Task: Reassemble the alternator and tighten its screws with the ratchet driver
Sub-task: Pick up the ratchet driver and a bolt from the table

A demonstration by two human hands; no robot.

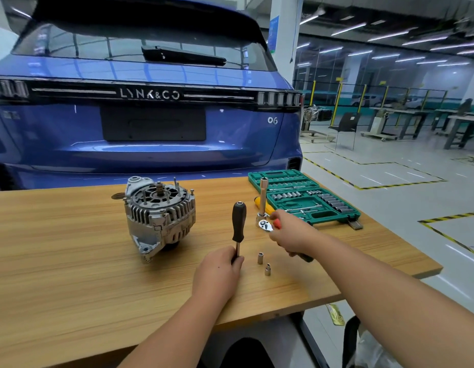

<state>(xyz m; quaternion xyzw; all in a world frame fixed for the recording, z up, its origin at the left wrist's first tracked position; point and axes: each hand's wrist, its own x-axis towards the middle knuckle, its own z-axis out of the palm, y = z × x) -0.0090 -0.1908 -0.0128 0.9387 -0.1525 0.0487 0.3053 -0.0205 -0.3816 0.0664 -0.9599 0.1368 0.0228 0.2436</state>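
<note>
The alternator (158,216) lay on its side at the centre-left of the frame, on the wooden workbench (58,261), with its finned housing toward the camera and several long through-bolts and the shaft sticking up from its upper face. Nothing touched it; both hands were off to its right.

The left hand (220,272) was curled round the bare metal shank of a black-handled driver (239,221), which stood with its handle uppermost, just right of the alternator. The right hand (289,232) gripped the handle of the ratchet (266,224), whose chrome head showed beyond the knuckles with a long extension bar (263,197) rising upright from it. A red patch showed by the fingers, but its source could not be made out. Two small sockets (263,262) stood loose on the bench between the hands. Behind the ratchet lay a yellow-handled tool (262,204), and beyond that an open green socket case (304,197) at the centre-right. A blue car (140,75) filled the upper left.

The likely risks were these: the loose sockets sat close to both wrists, so a careless sweep could send them rolling off the bench edge. The driver, held low on its shank, was top-heavy and might tip. The alternator rested unsupported on a rounded flank, so torque applied without a steadying hand could rock or spin it and slip the socket off a bolt head.
</note>
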